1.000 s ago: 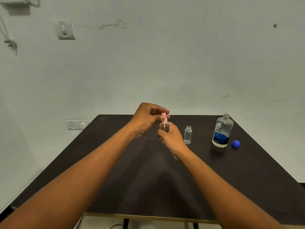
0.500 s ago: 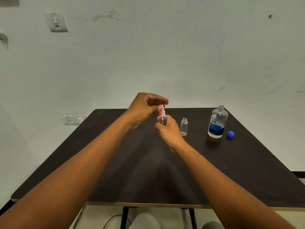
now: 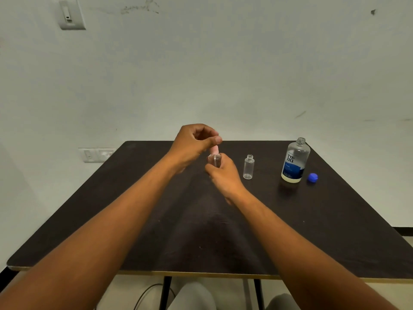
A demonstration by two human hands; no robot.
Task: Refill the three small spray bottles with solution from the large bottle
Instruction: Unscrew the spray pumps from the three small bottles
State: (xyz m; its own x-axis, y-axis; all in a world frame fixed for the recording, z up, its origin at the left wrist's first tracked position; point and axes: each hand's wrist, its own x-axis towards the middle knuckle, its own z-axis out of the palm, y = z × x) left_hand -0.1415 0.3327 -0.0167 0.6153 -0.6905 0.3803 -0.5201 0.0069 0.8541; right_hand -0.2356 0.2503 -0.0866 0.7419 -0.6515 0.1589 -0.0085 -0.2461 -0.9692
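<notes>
My right hand (image 3: 224, 175) grips a small clear spray bottle (image 3: 214, 159) upright above the table. My left hand (image 3: 194, 144) pinches the pink spray top (image 3: 214, 150) on its neck from above. To the right a second small clear bottle (image 3: 248, 166) stands uncapped on the table. Farther right stands the large clear bottle (image 3: 295, 161) with a blue label, its mouth uncapped, and its blue cap (image 3: 312, 177) lies beside it. A third small bottle is not visible.
The dark table (image 3: 156, 231) runs to the wall at the back and has a pale front edge. A wall socket (image 3: 97, 155) sits left of the table's far corner. A switch (image 3: 71, 15) is high on the wall.
The camera has tilted down a little, so everything sits higher in view. My left fingers have shifted on the pink top; both hands stay on the same bottle.
</notes>
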